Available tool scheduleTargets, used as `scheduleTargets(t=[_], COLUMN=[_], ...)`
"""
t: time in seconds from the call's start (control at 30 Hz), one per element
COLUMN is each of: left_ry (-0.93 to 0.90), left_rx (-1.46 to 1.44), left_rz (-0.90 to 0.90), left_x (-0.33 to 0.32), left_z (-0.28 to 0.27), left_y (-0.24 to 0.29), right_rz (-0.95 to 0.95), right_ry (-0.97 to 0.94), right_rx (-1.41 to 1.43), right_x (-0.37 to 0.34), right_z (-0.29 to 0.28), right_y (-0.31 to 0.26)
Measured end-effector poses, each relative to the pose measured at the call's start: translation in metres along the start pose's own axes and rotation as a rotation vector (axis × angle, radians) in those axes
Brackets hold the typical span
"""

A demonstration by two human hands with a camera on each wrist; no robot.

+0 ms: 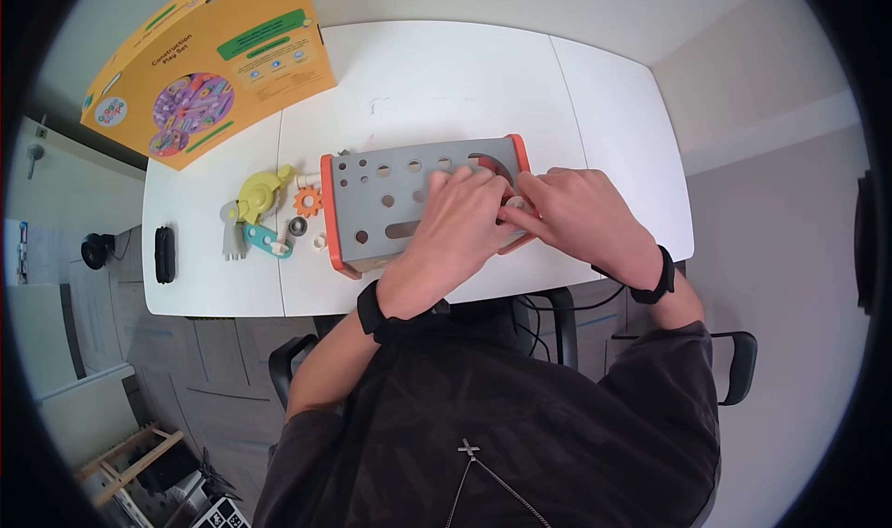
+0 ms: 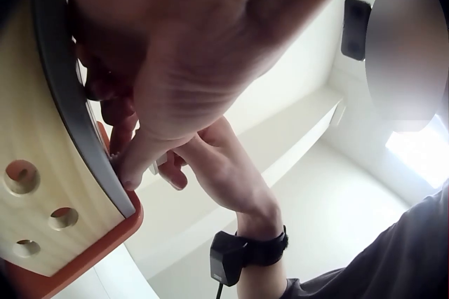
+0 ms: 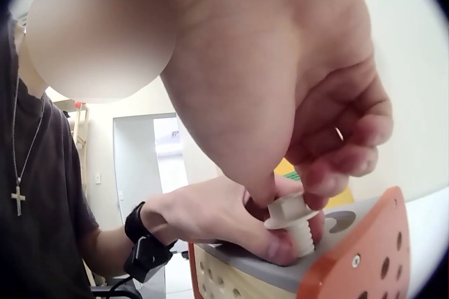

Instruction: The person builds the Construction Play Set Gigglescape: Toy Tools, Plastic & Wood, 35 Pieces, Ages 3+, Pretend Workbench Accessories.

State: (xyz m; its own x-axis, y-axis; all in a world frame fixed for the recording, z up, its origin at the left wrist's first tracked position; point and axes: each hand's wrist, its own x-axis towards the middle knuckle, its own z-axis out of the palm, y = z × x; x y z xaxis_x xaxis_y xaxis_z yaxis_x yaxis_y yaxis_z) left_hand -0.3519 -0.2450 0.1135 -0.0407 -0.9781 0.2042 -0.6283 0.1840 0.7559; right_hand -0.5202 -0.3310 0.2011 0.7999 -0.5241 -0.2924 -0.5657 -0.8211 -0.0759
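Observation:
A white bolt point(image 3: 302, 236) with a hexagonal head stands between both hands above the right end of the grey toolbox top point(image 1: 358, 208). My right hand point(image 1: 585, 214) pinches the bolt's head between thumb and fingers, its other fingers curled. The thumb and fingers of my left hand point(image 1: 462, 214) close around the threaded shaft, low against the grey top. In the left wrist view my left hand point(image 2: 189, 60) covers most of the bolt, beside the grey edge and the orange end panel point(image 2: 84, 253). Whether the bolt's tip enters a hole is hidden.
Left of the toolbox lie a yellow-green toy tool point(image 1: 260, 194), an orange gear point(image 1: 308, 202), a teal strip point(image 1: 264, 241) and small parts. A black case point(image 1: 164, 254) lies at the table's left edge; a yellow carton point(image 1: 209, 64) stands at the back left.

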Motion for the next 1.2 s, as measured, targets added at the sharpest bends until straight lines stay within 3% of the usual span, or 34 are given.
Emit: scheduleTargets(t=[0.07, 0.17, 0.27, 0.47, 0.57, 0.67, 0.77, 0.83, 0.9, 0.97, 1.07, 1.2], left_ry=[0.024, 0.006, -0.057, -0.036, -0.001, -0.012, -0.055, -0.061, -0.041, -0.001, -0.012, -0.035], left_rx=[-0.001, 0.016, 0.020, -0.027, -0.028, -0.031, -0.006, -0.001, -0.018, -0.028, -0.028, -0.025], left_rz=[0.017, 0.019, -0.005, 0.007, 0.033, 0.042, 0.019, 0.014, 0.030, 0.047, 0.044, 0.049], left_x=[0.000, 0.000, 0.002, 0.001, -0.001, -0.001, 0.001, 0.001, 0.000, -0.001, -0.001, 0.000], left_z=[0.002, 0.003, -0.001, -0.002, -0.001, 0.000, -0.003, -0.004, -0.004, -0.001, -0.002, -0.002], left_y=[-0.003, -0.005, -0.003, -0.003, -0.005, -0.008, -0.006, -0.005, -0.006, -0.006, -0.006, -0.007], right_rz=[-0.010, -0.329, -0.332, 0.023, -0.189, -0.375, -0.295, -0.033, 0.097, 0.094, -0.319, -0.328], right_ry=[0.025, 0.382, 0.320, -0.021, 0.275, 0.295, 0.197, -0.027, -0.145, -0.159, 0.232, 0.223], right_rx=[-0.040, 0.164, 0.207, -0.094, 0.124, 0.168, 0.202, 0.044, -0.035, -0.028, 0.232, 0.225], right_x=[-0.001, -0.004, -0.005, 0.000, -0.008, -0.007, -0.005, 0.002, 0.004, 0.002, -0.005, -0.001], right_z=[0.001, 0.003, 0.012, 0.006, -0.001, 0.003, -0.001, -0.001, -0.005, -0.015, -0.008, 0.004], right_y=[0.001, 0.005, 0.010, 0.000, 0.000, 0.008, 0.006, -0.002, -0.006, -0.010, 0.002, 0.008])
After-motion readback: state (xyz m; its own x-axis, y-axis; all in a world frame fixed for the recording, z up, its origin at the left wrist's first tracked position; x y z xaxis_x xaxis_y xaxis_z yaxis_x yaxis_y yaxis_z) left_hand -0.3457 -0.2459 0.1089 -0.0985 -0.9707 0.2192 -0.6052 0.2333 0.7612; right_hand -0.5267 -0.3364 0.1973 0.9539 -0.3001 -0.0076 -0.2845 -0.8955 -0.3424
